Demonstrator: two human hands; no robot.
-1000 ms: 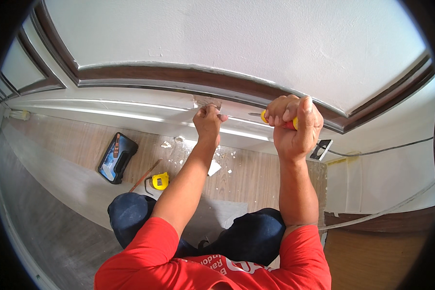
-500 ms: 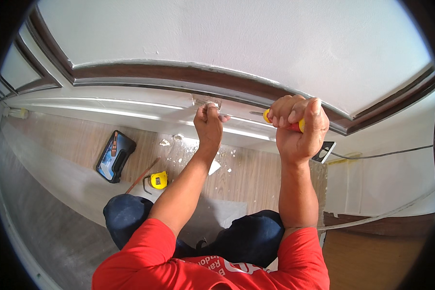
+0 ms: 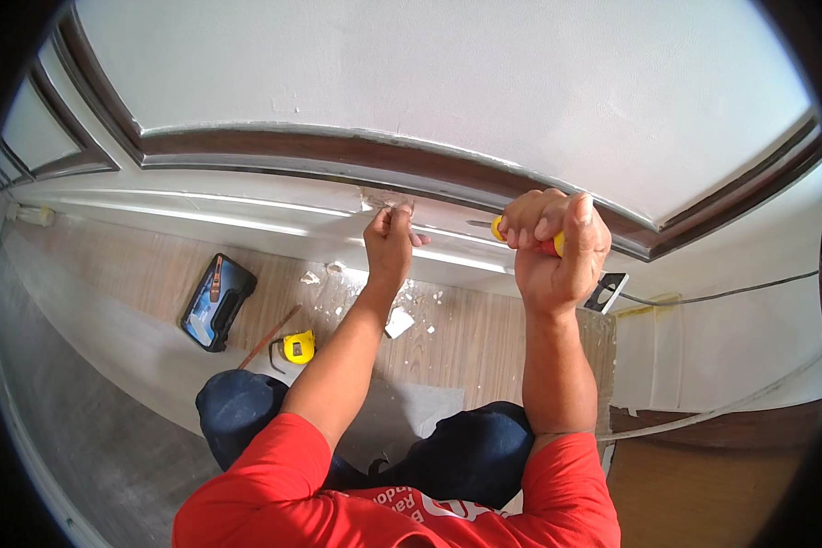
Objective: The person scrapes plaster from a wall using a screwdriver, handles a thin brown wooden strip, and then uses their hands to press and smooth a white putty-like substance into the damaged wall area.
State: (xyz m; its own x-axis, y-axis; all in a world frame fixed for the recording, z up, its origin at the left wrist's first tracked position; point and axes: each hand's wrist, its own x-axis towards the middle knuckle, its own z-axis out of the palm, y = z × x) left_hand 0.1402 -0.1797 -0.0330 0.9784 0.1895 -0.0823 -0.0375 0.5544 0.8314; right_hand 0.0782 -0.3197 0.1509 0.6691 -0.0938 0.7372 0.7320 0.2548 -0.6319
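Note:
My right hand [image 3: 557,242] is wrapped round the yellow and red handle of a screwdriver [image 3: 496,226]. Its metal shaft points left, in front of the white wall. My left hand [image 3: 390,245] is at a broken, chipped patch [image 3: 382,199] in the wall, just under the brown trim. Its fingers are pinched together at the patch's lower edge, and whatever they may hold is too small to make out. White broken pieces [image 3: 399,321] and crumbs lie on the wood-look floor below that hand.
To the left on the floor are a black and blue tool case [image 3: 217,301], a yellow tape measure [image 3: 299,347] and a thin brown stick [image 3: 269,336]. A black and white socket plate [image 3: 605,292] with a grey cable [image 3: 721,292] is at the right. Brown trim [image 3: 338,155] runs along the wall.
My right hand, with the screwdriver, has shifted slightly left and down. My left hand has dropped a little from the broken patch, so more of it shows.

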